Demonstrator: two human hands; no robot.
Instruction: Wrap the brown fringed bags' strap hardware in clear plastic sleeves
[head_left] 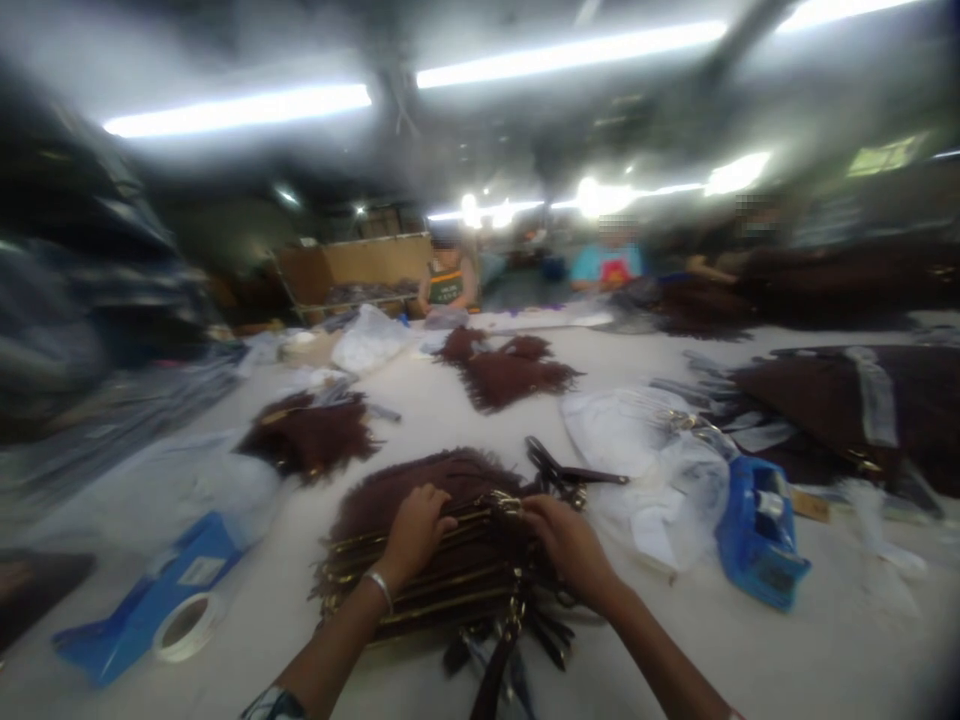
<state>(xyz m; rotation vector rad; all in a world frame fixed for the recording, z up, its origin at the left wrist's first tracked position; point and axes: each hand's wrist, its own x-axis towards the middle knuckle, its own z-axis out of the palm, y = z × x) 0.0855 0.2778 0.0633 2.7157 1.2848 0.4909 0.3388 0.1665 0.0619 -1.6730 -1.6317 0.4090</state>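
Observation:
A stack of dark brown fringed bags (450, 475) with gold-coloured zip edges lies on the table before me. My left hand (415, 540) is bent over the gold edge of the upper bag, its fingers curled on the brown material. At the right end of that edge, my right hand (566, 545) has its fingers closed around gold-coloured hardware (504, 503); the fingertips are partly hidden and blurred. Beside it lies a dark strap (592, 475) with metal fittings. Another strap with a gold clasp (516, 610) hangs over the near side of the stack.
Blue tape dispensers stand left (176, 590) and right (761, 535), with a tape roll (186, 627) by the left one. Fringed brown pieces (517, 372) and clear plastic bags (637, 430) lie around the white table (420, 400). Co-workers (448, 280) are across it.

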